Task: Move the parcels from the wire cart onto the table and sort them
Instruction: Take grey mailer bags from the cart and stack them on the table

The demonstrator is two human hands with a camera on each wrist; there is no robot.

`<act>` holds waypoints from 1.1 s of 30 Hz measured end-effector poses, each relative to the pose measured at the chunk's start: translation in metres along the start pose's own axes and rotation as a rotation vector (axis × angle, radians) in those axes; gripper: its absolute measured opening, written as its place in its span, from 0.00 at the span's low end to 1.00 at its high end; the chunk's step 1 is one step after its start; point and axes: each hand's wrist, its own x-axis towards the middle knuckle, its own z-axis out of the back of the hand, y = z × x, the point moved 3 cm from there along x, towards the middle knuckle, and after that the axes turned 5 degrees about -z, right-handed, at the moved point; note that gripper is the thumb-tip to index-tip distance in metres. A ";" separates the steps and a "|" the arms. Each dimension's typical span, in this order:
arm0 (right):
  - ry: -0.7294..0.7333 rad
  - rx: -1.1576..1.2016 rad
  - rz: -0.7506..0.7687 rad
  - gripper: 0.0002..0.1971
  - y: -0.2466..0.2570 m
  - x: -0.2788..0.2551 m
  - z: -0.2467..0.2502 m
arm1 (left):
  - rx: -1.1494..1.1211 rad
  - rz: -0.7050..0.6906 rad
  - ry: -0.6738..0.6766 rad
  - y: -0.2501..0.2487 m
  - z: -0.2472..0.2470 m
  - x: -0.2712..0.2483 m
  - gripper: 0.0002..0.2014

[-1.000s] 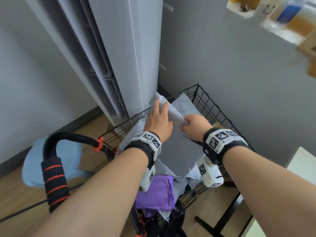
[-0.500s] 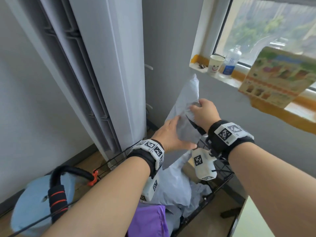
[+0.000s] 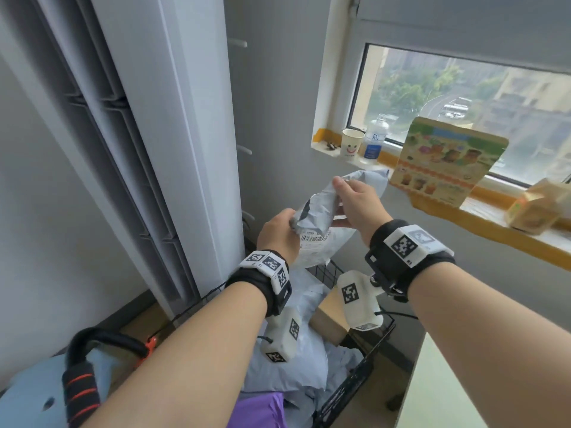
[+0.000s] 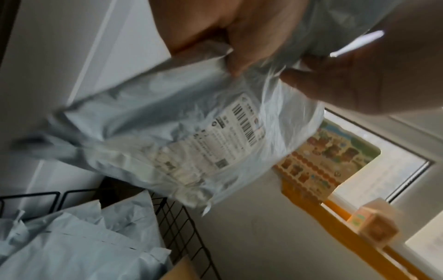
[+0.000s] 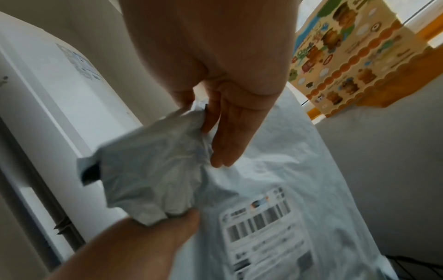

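Note:
A crumpled grey poly-mailer parcel (image 3: pixel 321 208) with a white barcode label is held in the air above the black wire cart (image 3: pixel 355 375). My left hand (image 3: pixel 285 225) grips its bunched left end, and my right hand (image 3: pixel 340 200) pinches the crumpled plastic higher up, thumb on top. The left wrist view shows the label side of the parcel (image 4: pixel 182 132) hanging below my fingers. In the right wrist view my right hand (image 5: pixel 203 121) pinches the folds of the parcel (image 5: pixel 275 180). Below, the cart holds more grey parcels (image 3: pixel 287 356), a purple parcel (image 3: pixel 256 409) and a cardboard box (image 3: pixel 327 319).
A tall white air-conditioner unit (image 3: pixel 185 134) stands just left of the cart. The windowsill ahead carries a paper cup (image 3: pixel 350 146), a bottle (image 3: pixel 375 140), a colourful pouch (image 3: pixel 445 162) and a small carton (image 3: pixel 531 211). The pale table (image 3: pixel 441 384) is at lower right, the cart handle (image 3: pixel 80 387) at lower left.
Both hands have lifted the grey parcel out of the cart to chest height and turned it, so its label now shows. The head view has risen towards the window.

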 end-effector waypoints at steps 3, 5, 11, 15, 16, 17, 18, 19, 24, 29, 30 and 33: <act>-0.036 0.034 -0.003 0.20 -0.003 -0.010 0.019 | -0.161 0.072 -0.062 -0.010 0.008 -0.003 0.11; -0.138 -0.016 0.002 0.16 -0.013 -0.012 0.038 | -0.241 0.100 -0.104 -0.017 0.013 -0.003 0.14; -0.264 -0.256 -0.098 0.38 -0.049 -0.029 0.097 | -0.636 0.224 -0.191 -0.039 0.027 0.005 0.06; -0.131 -0.173 -0.174 0.57 -0.060 -0.042 0.117 | -0.736 0.266 -0.161 -0.057 0.025 0.004 0.06; -0.116 -0.145 -0.175 0.57 -0.061 -0.045 0.122 | -0.744 0.264 -0.153 -0.064 0.023 0.003 0.07; -0.085 -0.103 -0.179 0.56 -0.061 -0.049 0.127 | -0.740 0.256 -0.135 -0.071 0.020 0.001 0.07; -0.047 -0.053 -0.183 0.52 -0.061 -0.052 0.132 | -0.735 0.245 -0.113 -0.079 0.016 -0.001 0.07; -0.021 -0.006 -0.182 0.45 -0.060 -0.057 0.138 | -0.738 0.234 -0.087 -0.087 0.012 -0.003 0.09; -0.177 0.088 -0.153 0.23 -0.065 -0.084 0.189 | -0.789 0.193 0.036 -0.131 -0.027 -0.013 0.04; -0.312 0.138 -0.112 0.15 -0.081 -0.130 0.263 | -0.774 0.141 0.143 -0.190 -0.073 -0.047 0.06; -0.330 0.154 -0.101 0.14 -0.085 -0.141 0.280 | -0.764 0.132 0.166 -0.204 -0.082 -0.057 0.08; -0.386 0.165 -0.095 0.12 -0.100 -0.172 0.330 | -0.754 0.101 0.240 -0.242 -0.110 -0.089 0.10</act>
